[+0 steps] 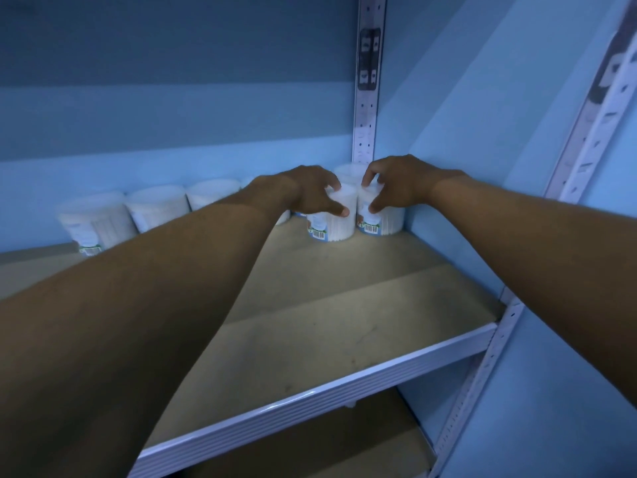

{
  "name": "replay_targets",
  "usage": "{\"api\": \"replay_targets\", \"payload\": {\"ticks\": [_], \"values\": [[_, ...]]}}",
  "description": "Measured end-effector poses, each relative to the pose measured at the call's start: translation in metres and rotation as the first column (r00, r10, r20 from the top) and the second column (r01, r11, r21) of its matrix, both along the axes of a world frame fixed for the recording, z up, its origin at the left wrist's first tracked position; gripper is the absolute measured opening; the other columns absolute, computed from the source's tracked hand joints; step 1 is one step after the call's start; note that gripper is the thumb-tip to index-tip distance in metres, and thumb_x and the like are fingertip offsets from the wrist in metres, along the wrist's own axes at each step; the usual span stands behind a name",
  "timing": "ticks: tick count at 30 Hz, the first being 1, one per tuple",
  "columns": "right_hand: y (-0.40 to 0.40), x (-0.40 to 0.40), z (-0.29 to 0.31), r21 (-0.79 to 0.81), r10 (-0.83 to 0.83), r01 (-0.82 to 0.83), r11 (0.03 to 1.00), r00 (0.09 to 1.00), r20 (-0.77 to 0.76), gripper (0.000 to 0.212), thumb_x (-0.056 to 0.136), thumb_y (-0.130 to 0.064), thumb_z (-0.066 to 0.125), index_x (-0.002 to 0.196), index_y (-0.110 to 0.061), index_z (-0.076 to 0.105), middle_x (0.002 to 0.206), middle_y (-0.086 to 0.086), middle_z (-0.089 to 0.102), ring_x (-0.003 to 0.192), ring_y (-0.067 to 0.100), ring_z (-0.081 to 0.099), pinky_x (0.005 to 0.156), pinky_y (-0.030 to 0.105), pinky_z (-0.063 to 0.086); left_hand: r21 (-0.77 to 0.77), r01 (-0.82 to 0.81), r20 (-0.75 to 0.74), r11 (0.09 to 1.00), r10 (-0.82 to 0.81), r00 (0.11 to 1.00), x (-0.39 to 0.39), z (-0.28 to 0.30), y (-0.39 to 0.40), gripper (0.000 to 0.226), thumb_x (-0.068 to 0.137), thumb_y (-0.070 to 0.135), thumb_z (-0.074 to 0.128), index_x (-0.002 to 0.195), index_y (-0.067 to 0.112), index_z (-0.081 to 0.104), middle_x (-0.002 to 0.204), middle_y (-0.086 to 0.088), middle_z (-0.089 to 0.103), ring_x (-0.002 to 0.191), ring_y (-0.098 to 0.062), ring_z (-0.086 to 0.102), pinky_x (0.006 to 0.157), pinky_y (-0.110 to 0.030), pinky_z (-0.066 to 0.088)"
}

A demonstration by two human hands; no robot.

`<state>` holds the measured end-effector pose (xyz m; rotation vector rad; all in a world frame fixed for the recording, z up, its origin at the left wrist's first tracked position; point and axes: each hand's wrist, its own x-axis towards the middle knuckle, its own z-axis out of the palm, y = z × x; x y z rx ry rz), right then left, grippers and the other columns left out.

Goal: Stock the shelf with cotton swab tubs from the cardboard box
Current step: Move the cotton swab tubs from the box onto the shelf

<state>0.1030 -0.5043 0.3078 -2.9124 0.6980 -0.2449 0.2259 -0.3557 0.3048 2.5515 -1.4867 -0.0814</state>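
Bare shelf board (327, 326) lies open toward its front edge. The left hand (310, 193) grips one upright tub (336, 222); the right hand (396, 188) grips its neighbour (382, 220) against the side wall.

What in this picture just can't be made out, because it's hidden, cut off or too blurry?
- Cardboard box: nowhere in the head view.
- Back-row tubs: some hidden behind the left hand and forearm, so no count.
- Tub behind the two held tubs: only its top shows.
- Label print on the left tub and right tub: too small and blurred.
- Far-left tub: blurred.
- Lower shelf: cut off by the bottom edge.
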Motion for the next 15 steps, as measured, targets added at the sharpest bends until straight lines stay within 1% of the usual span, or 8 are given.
{"api": "replay_targets", "payload": {"ticks": [2,4,9,12,15], "values": [[0.004,-0.005,-0.003,0.008,0.002,-0.002,1.000,1.000,0.027,0.062,0.078,-0.028,0.084,0.134,-0.026,0.056,0.144,0.008,0.050,0.128,0.027,0.049,0.097,0.032,0.041,0.057,0.011,0.023,0.998,-0.012,1.000,-0.001,-0.006,0.009,0.084,0.084,0.060,0.066,0.153,0.027,0.033,0.162,0.003,0.027,0.147,-0.019,0.026,0.120,-0.035,0.022],[0.010,-0.012,-0.006,0.019,-0.001,0.000,1.000,0.999,0.047,0.067,0.079,-0.028,0.082,0.138,-0.027,0.052,0.143,0.011,0.049,0.129,0.029,0.048,0.097,0.034,0.041,0.062,0.004,0.018,0.998,-0.005,1.000,-0.003,-0.010,0.020,0.089,0.083,0.061,0.066,0.156,0.027,0.027,0.163,0.004,0.023,0.149,-0.018,0.023,0.120,-0.033,0.020],[0.037,-0.030,-0.006,0.029,-0.002,0.001,1.000,1.000,0.026,0.064,0.081,-0.038,0.078,0.139,-0.030,0.050,0.142,0.006,0.051,0.127,0.024,0.050,0.098,0.032,0.042,0.058,-0.025,-0.003,0.998,0.025,1.000,-0.016,-0.007,0.056,0.089,0.079,0.065,0.067,0.154,0.033,0.030,0.160,0.005,0.031,0.145,-0.018,0.032,0.116,-0.034,0.028],[0.060,-0.047,-0.007,0.076,0.014,-0.017,0.997,0.999,0.042,0.064,0.082,-0.040,0.076,0.139,-0.031,0.049,0.142,0.004,0.051,0.126,0.022,0.051,0.097,0.031,0.042,0.048,-0.039,-0.025,0.998,0.040,0.999,-0.029,-0.001,0.082,0.088,0.078,0.067,0.067,0.152,0.035,0.031,0.159,0.008,0.031,0.146,-0.017,0.030,0.116,-0.034,0.027],[0.084,-0.064,-0.010,0.076,0.056,-0.059,0.995,0.997,0.049,0.065,0.082,-0.043,0.077,0.139,-0.030,0.049,0.141,0.006,0.051,0.128,0.022,0.048,0.101,0.033,0.042,0.083,-0.060,-0.031,0.995,0.062,0.998,-0.045,0.003,0.112,0.087,0.077,0.069,0.065,0.151,0.039,0.031,0.160,0.009,0.028,0.146,-0.016,0.029,0.115,-0.034,0.025]]}}
